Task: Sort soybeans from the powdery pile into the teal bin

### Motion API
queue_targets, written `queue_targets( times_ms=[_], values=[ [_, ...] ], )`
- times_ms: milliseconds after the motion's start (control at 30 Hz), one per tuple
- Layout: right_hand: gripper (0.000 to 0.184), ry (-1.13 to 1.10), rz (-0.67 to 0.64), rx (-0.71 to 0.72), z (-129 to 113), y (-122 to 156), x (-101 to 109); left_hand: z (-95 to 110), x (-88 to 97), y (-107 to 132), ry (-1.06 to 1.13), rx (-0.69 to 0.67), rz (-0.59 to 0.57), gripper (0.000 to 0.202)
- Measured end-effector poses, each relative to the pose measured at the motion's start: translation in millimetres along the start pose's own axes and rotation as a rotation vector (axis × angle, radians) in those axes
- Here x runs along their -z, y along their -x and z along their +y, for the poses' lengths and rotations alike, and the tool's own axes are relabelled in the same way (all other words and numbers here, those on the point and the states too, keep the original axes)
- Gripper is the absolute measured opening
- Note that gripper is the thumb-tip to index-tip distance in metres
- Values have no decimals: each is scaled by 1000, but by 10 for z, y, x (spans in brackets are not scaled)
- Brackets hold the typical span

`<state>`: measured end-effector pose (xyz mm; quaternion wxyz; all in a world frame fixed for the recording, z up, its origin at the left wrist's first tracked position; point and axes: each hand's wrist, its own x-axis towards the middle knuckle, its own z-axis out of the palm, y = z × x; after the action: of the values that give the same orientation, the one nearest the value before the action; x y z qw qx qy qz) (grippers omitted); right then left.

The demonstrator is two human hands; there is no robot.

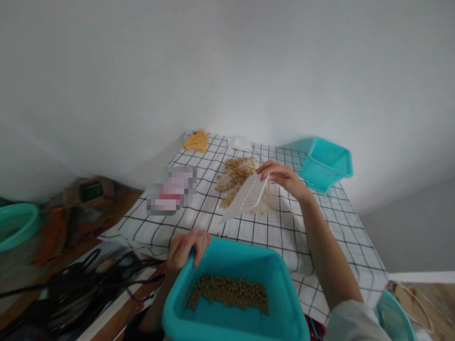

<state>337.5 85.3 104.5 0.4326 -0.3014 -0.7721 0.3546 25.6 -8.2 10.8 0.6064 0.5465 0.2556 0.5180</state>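
Observation:
My left hand (188, 247) grips the far left corner of a turquoise plastic basin (245, 251) at the table's near edge. A layer of round, tan soybeans (229, 291) lies on the basin's floor. Above the table, my right hand (282, 177) pinches the upper edge of a thin white slotted plastic board (245, 196), which is tilted. Behind and under that board, a heap of yellow beans mixed with white grains (236, 173) is spread on the checked tablecloth (199, 208). A few loose beans lie just beyond the basin's rim.
A second turquoise basket (329, 163) stands tilted at the right rear. A yellow cloth or bag (196, 141) and a white piece (239, 143) lie at the back. A blurred pink packet (172, 189) is at left. Black cables (88, 279) and a green tub (17, 225) are lower left.

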Motion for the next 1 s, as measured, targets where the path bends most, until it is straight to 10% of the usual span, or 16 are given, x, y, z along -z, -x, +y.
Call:
queue_targets(
  times_ms=[333, 1000],
  values=[
    [20, -62, 601, -94, 309, -7, -16, 37, -44, 12, -51, 16, 32, 69],
    [22, 223, 361, -175, 55, -49, -257, 18, -37, 17, -19, -15, 15, 68]
  ],
)
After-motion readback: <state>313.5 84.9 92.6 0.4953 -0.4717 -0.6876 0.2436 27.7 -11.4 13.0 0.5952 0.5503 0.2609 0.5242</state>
